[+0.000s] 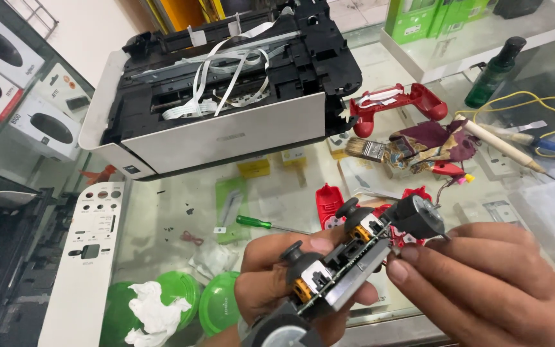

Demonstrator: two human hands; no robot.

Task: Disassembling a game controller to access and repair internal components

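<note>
Grey-edged controller circuit board [345,270], stripped of its shell, held low over a glass counter [181,212].

The board carries two black thumbsticks on orange-and-white bases and a small dark round motor at its far end; it lies tilted between both hands. The left hand [277,283] has its fingers curled shut around the near end from below; the right hand [489,283] pinches the far edge with its fingertips [398,270] closed on it. Beyond, on the glass, sit the empty red controller shell [396,103], a green-handled screwdriver [255,222], a paintbrush [366,149] and an opened printer [226,96] with loose white ribbon cables inside.
</note>
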